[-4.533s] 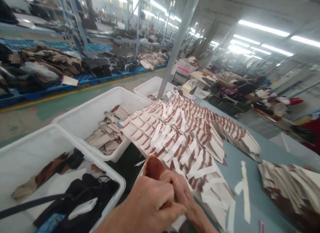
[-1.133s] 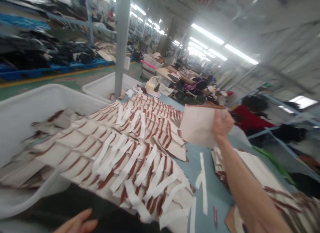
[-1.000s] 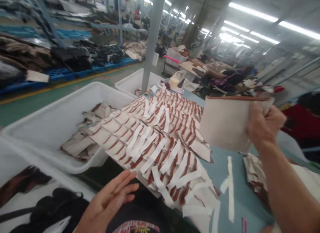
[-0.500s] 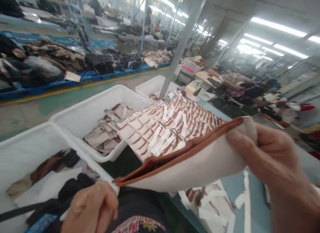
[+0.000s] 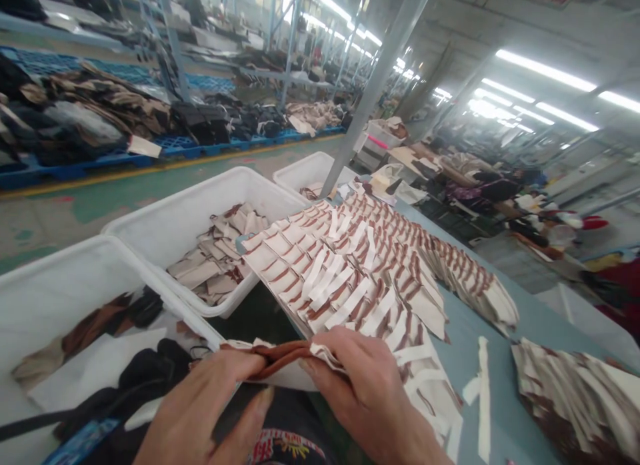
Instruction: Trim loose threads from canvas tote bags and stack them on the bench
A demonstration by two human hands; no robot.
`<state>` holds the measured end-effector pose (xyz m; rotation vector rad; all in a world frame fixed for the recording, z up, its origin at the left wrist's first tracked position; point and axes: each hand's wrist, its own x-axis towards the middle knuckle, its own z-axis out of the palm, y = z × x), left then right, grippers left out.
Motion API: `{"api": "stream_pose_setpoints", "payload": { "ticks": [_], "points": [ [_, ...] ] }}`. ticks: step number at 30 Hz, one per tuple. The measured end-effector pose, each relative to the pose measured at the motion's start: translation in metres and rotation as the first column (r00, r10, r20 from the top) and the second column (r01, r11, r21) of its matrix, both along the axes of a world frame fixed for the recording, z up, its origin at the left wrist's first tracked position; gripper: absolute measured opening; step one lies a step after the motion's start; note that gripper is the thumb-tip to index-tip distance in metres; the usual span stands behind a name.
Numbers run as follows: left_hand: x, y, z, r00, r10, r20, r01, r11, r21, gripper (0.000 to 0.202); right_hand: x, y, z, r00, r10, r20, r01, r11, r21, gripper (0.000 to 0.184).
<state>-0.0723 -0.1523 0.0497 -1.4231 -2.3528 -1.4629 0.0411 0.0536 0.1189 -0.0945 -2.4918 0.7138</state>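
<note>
A cream piece of material with a brown folded edge (image 5: 287,360) is held low in front of my body, both ends between my hands. My left hand (image 5: 205,402) grips its left end, fingers over the top edge and thumb below. At the right end, my right hand (image 5: 363,385) pinches the piece between thumb and fingers, where the cream layer folds over. Just beyond my hands, overlapping rows of similar cream and brown pieces (image 5: 287,248) cover the table, with white strips (image 5: 327,285) lying across them.
White plastic bins (image 5: 135,218) holding scraps stand left of the blue-grey table (image 5: 463,312). A metal post (image 5: 375,98) rises near the table's far end. Stacked pieces (image 5: 575,398) lie at the right. Blue pallets with material piles line the aisle.
My right hand has come down and left, bringing the raised, stretched-out piece low. My left hand has moved slightly right onto its end, and the hands are now closer together.
</note>
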Motion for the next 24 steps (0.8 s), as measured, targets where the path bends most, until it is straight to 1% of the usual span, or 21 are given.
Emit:
{"api": "stream_pose_setpoints", "payload": {
  "ticks": [1, 3, 5, 7, 9, 10, 12, 14, 15, 16, 18, 19, 21, 23, 24],
  "points": [
    [0.001, 0.005, 0.002, 0.999, -0.035, 0.016, 0.036, 0.999, -0.029, 0.021, 0.0, -0.005, -0.008, 1.0, 0.003, -0.025, -0.003, 1.0, 0.014, 0.052],
    [-0.001, 0.01, 0.003, 0.988, -0.109, 0.111, 0.122, 0.986, -0.114, 0.016, 0.0, -0.014, -0.024, 0.999, 0.014, -0.046, -0.015, 1.0, -0.008, 0.055],
    [-0.003, 0.01, -0.001, 0.96, -0.144, 0.242, 0.198, 0.957, -0.213, 0.019, 0.003, -0.019, -0.036, 1.0, 0.006, -0.011, -0.008, 0.995, -0.098, 0.05],
    [-0.005, 0.006, -0.009, 0.92, -0.15, 0.362, 0.262, 0.923, -0.282, 0.028, 0.009, -0.02, -0.042, 0.996, 0.002, 0.092, 0.021, 0.969, -0.245, 0.039],
    [-0.005, -0.001, -0.022, 0.891, -0.118, 0.439, 0.28, 0.903, -0.325, 0.031, 0.017, -0.017, -0.04, 0.972, 0.026, 0.233, 0.077, 0.904, -0.421, 0.032],
    [-0.003, -0.004, -0.029, 0.888, -0.07, 0.455, 0.244, 0.91, -0.335, 0.034, 0.021, -0.015, -0.038, 0.955, 0.046, 0.292, 0.112, 0.858, -0.501, 0.03],
    [0.002, -0.01, -0.039, 0.881, 0.05, 0.47, 0.136, 0.926, -0.353, 0.048, 0.026, -0.01, -0.032, 0.923, 0.087, 0.374, 0.183, 0.756, -0.629, 0.03],
    [0.007, -0.012, -0.042, 0.867, 0.13, 0.48, 0.064, 0.928, -0.367, 0.054, 0.028, -0.006, -0.027, 0.902, 0.134, 0.41, 0.236, 0.643, -0.728, 0.032],
    [0.007, -0.012, -0.041, 0.861, 0.136, 0.489, 0.061, 0.929, -0.366, 0.054, 0.027, -0.005, -0.025, 0.891, 0.162, 0.424, 0.255, 0.595, -0.762, 0.034],
    [0.006, -0.01, -0.037, 0.86, 0.117, 0.497, 0.082, 0.93, -0.36, 0.053, 0.026, -0.004, -0.024, 0.88, 0.189, 0.435, 0.271, 0.554, -0.787, 0.034],
    [-0.002, -0.005, -0.027, 0.855, 0.033, 0.518, 0.175, 0.921, -0.347, 0.048, 0.022, -0.003, -0.022, 0.857, 0.236, 0.457, 0.301, 0.491, -0.818, 0.032],
    [-0.007, -0.002, -0.021, 0.847, -0.018, 0.531, 0.236, 0.908, -0.345, 0.045, 0.02, -0.003, -0.022, 0.846, 0.257, 0.467, 0.315, 0.466, -0.827, 0.031],
    [-0.019, 0.005, -0.009, 0.816, -0.1, 0.569, 0.347, 0.872, -0.345, 0.042, 0.015, -0.004, -0.022, 0.829, 0.287, 0.48, 0.339, 0.424, -0.84, 0.032],
    [-0.026, 0.011, 0.0, 0.789, -0.148, 0.597, 0.41, 0.85, -0.33, 0.045, 0.011, -0.004, -0.022, 0.821, 0.293, 0.49, 0.354, 0.414, -0.839, 0.032],
    [-0.028, 0.014, 0.003, 0.783, -0.159, 0.601, 0.418, 0.85, -0.319, 0.045, 0.009, -0.005, -0.023, 0.82, 0.293, 0.492, 0.355, 0.415, -0.838, 0.034]
  ]
}}
